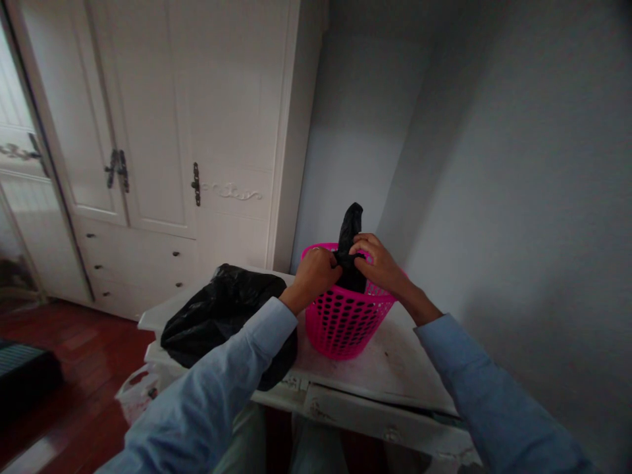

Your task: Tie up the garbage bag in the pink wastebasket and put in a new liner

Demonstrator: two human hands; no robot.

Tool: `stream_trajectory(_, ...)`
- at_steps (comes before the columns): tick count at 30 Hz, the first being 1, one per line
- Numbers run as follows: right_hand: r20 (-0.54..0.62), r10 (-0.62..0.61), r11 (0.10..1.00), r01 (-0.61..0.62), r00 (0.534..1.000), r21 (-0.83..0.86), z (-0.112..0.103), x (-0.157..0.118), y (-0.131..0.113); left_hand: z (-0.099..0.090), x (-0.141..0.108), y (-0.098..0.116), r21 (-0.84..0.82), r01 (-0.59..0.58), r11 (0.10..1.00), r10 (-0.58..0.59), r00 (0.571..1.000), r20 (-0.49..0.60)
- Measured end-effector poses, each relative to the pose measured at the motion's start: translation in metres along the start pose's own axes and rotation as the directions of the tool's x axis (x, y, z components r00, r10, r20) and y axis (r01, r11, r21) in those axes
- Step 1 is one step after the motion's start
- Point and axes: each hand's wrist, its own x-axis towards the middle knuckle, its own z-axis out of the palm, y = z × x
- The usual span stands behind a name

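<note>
A pink perforated plastic basket [340, 329] stands upright on the white dresser top. Inside it is a black plastic bag [351, 224], its gathered top sticking up above the rim. My left hand [316, 271] is closed on the bag's neck from the left, over the basket's rim. From the right, my right hand [379, 263] pinches the same neck with bent fingers. Dark plastic shows through the basket's holes. Left of the basket, a second black plastic bag [222, 309] lies loosely bunched, partly behind my left sleeve.
The white dresser [395, 375] has a drawer front facing me. A white wardrobe [237, 118] rises behind on the left, and a grey wall [518, 197] runs along the right. A whitish bin or bag [135, 398] is low at left, above the red-brown floor [93, 368].
</note>
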Motion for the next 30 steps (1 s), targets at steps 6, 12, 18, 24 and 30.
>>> stream_trajectory(6,0.076,0.041,0.999,-0.043,0.996,0.023,-0.002,0.0,0.002,-0.001,0.0,-0.003,-0.066,-0.057,0.996,0.057,0.998,-0.007)
stream_trajectory(12,-0.312,0.445,0.885,-0.465,0.839,0.011,-0.008,0.004,0.027,-0.004,-0.012,-0.013,-0.029,-0.095,0.995,0.092,0.99,-0.107)
stream_trajectory(18,-0.375,0.569,0.816,-0.56,0.732,0.144,-0.013,0.002,0.045,-0.011,-0.017,-0.012,-0.078,-0.055,0.995,0.044,0.989,-0.14)
stream_trajectory(24,-0.242,0.437,0.899,-0.416,0.866,0.134,-0.001,0.005,0.037,-0.01,-0.011,-0.005,-0.153,0.027,0.988,-0.036,0.998,-0.059)
stream_trajectory(30,0.09,0.295,0.95,-0.302,0.951,0.075,-0.003,0.009,0.027,-0.015,-0.009,0.001,-0.215,0.009,0.977,0.007,0.997,0.075)
